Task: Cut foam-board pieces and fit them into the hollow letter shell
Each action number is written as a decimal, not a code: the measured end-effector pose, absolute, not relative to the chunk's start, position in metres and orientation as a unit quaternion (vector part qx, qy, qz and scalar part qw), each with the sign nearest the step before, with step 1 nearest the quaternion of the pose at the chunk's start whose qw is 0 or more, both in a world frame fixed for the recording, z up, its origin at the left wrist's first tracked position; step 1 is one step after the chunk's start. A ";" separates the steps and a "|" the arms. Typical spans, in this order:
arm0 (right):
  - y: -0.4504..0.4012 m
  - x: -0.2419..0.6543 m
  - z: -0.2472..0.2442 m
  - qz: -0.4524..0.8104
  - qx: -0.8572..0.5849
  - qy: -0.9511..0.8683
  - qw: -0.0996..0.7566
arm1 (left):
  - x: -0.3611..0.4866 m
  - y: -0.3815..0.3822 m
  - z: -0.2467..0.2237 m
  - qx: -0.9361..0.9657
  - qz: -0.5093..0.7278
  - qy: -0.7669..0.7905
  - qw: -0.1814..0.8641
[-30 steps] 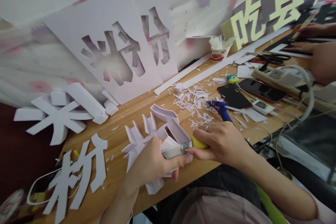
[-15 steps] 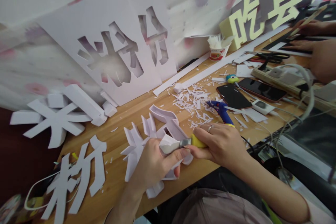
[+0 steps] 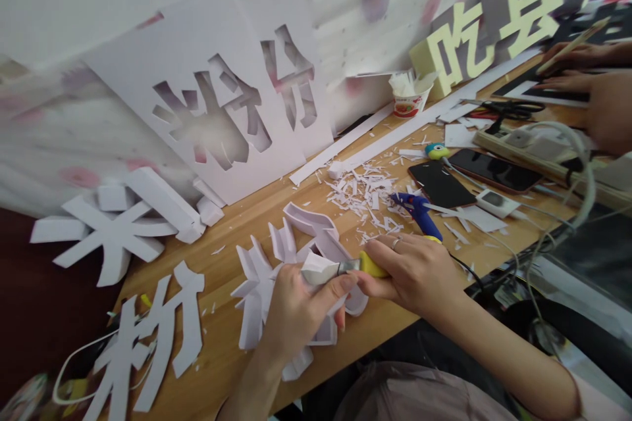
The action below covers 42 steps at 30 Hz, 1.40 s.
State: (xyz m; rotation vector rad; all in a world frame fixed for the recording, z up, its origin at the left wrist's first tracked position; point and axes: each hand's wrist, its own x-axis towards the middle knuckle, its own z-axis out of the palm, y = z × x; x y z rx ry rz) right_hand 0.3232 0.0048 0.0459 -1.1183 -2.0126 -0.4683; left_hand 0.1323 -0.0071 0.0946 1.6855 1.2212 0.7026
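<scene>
My left hand (image 3: 301, 302) is closed on a small white foam piece (image 3: 318, 270) near the table's front edge. My right hand (image 3: 412, 270) grips the yellow handle of a knife (image 3: 372, 264), and its metal blade touches the foam piece by my left thumb. Beneath and behind my hands lies a white hollow foam character (image 3: 257, 276) with raised side walls, partly hidden by my left hand. A heap of white scraps (image 3: 365, 191) lies behind it. The blue glue gun (image 3: 419, 210) rests just beyond my right hand.
White foam characters (image 3: 111, 230) lie at the left. A cut-out board (image 3: 276, 151) leans behind. On the right are a phone (image 3: 442, 184), a power strip (image 3: 518, 151) with cables, scissors (image 3: 513, 107) and a paper cup (image 3: 409, 102). Another person's hands (image 3: 577, 72) work at far right.
The view has shifted slightly, so the left-hand items appear a little lower and further right. Both my hands keep their hold; the other person's pale tool has tilted slightly.
</scene>
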 end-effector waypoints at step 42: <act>-0.001 0.337 0.046 0.001 -0.538 -0.725 0.430 | 0.164 -0.011 0.061 0.485 0.453 0.479 0.574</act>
